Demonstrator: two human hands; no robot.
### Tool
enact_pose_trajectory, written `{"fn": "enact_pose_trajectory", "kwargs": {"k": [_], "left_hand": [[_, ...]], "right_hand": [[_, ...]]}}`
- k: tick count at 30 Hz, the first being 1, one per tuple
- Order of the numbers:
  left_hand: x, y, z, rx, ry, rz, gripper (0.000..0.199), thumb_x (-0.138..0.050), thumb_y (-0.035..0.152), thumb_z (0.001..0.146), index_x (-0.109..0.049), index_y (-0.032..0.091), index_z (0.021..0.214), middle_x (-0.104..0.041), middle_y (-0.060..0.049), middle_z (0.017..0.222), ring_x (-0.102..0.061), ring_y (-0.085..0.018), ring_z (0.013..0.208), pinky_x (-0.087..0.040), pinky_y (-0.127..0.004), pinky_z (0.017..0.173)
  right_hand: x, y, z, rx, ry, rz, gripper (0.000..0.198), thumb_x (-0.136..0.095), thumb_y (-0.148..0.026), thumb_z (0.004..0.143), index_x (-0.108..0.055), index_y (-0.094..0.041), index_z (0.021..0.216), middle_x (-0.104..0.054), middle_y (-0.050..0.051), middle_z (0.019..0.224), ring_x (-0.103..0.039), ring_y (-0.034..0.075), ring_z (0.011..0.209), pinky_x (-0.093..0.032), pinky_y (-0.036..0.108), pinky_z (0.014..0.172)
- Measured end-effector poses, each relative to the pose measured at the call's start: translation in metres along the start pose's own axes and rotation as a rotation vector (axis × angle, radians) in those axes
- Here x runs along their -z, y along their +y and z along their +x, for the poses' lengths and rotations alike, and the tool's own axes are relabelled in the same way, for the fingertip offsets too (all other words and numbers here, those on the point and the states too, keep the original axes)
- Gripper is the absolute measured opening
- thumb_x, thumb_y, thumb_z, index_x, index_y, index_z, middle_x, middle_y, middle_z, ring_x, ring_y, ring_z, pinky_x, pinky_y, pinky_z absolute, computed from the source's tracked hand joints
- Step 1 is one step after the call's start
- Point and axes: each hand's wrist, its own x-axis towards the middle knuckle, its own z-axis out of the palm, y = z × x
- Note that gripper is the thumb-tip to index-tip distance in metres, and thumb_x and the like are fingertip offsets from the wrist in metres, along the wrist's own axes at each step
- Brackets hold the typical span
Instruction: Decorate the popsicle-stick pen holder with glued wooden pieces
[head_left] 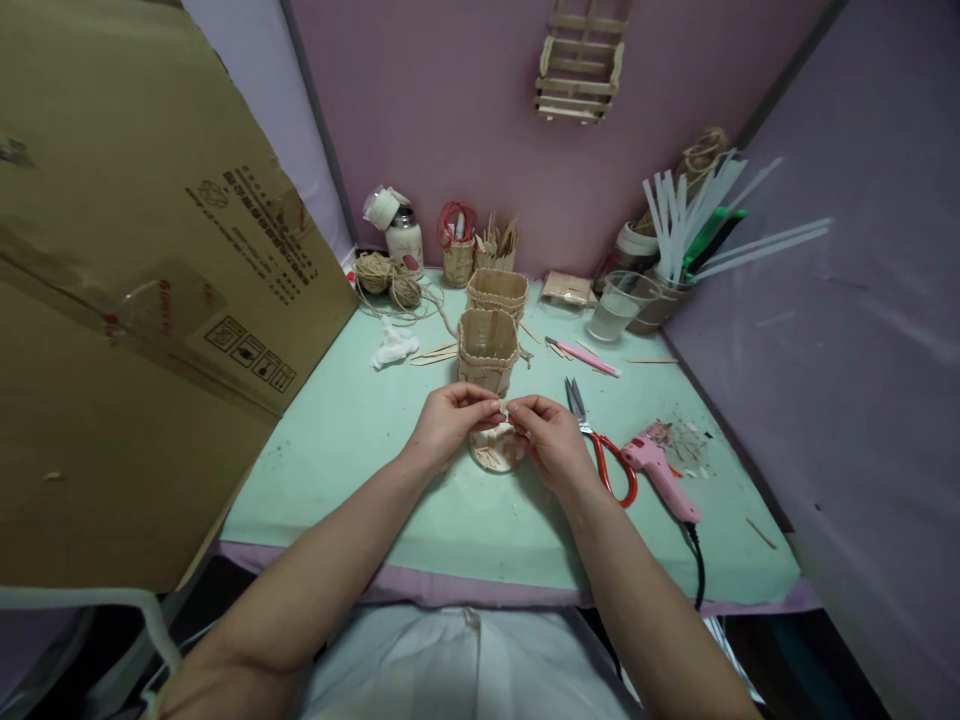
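My left hand and my right hand meet at the middle of the table, fingertips almost touching. Between them they pinch a small pale wooden piece, mostly covered by the fingers. Right below lies a small round dish with pale bits in it, partly hidden by my hands. Just beyond stands a woven-edged tan basket, with a second similar basket behind it. Scissors with red handles lie open to the right of my right hand, beside a pink glue gun.
A large cardboard box walls off the left. Twine balls, a white bottle and a crumpled tissue are at back left. A pink pen-like tool, a clear cup and white glue sticks are at back right.
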Motion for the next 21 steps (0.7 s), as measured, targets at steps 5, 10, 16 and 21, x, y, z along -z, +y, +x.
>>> {"fn": "enact_pose_trajectory", "kwargs": {"k": [5, 10, 16, 21], "left_hand": [[-0.0018, 0.0010, -0.0009, -0.051, 0.011, 0.033, 0.031, -0.084, 0.031, 0.055, -0.067, 0.012, 0.072, -0.069, -0.003, 0.066, -0.067, -0.016, 0.065, -0.056, -0.031, 0.071], [-0.0036, 0.0010, -0.0009, -0.043, 0.035, 0.047, 0.030, -0.083, 0.030, 0.055, -0.066, 0.012, 0.072, -0.068, -0.003, 0.067, -0.067, -0.015, 0.063, -0.056, -0.031, 0.068], [-0.0032, 0.0001, -0.0003, -0.058, 0.027, 0.047, 0.027, -0.081, 0.028, 0.058, -0.066, 0.013, 0.073, -0.068, -0.003, 0.067, -0.067, -0.015, 0.064, -0.056, -0.030, 0.068], [-0.0031, 0.0000, -0.0006, -0.044, 0.019, 0.033, 0.027, -0.082, 0.028, 0.057, -0.066, 0.013, 0.072, -0.068, -0.002, 0.067, -0.066, -0.014, 0.063, -0.056, -0.032, 0.070]], "right_hand": [[-0.0007, 0.0005, -0.0010, 0.062, 0.019, -0.067, 0.022, -0.078, -0.037, 0.064, -0.068, -0.018, 0.069, -0.062, -0.002, 0.063, -0.048, 0.009, 0.053, -0.036, 0.024, 0.052], [-0.0020, 0.0006, -0.0022, 0.074, 0.022, -0.095, 0.024, -0.077, -0.039, 0.066, -0.069, -0.018, 0.073, -0.065, 0.000, 0.066, -0.050, 0.010, 0.055, -0.037, 0.024, 0.053], [-0.0020, 0.0009, -0.0024, 0.056, -0.001, -0.078, 0.023, -0.077, -0.039, 0.066, -0.069, -0.018, 0.072, -0.065, 0.000, 0.066, -0.050, 0.010, 0.054, -0.036, 0.024, 0.052], [-0.0039, -0.0006, -0.0031, 0.049, 0.025, -0.070, 0.021, -0.077, -0.037, 0.064, -0.069, -0.018, 0.071, -0.065, 0.000, 0.065, -0.050, 0.010, 0.054, -0.036, 0.024, 0.052]]}}
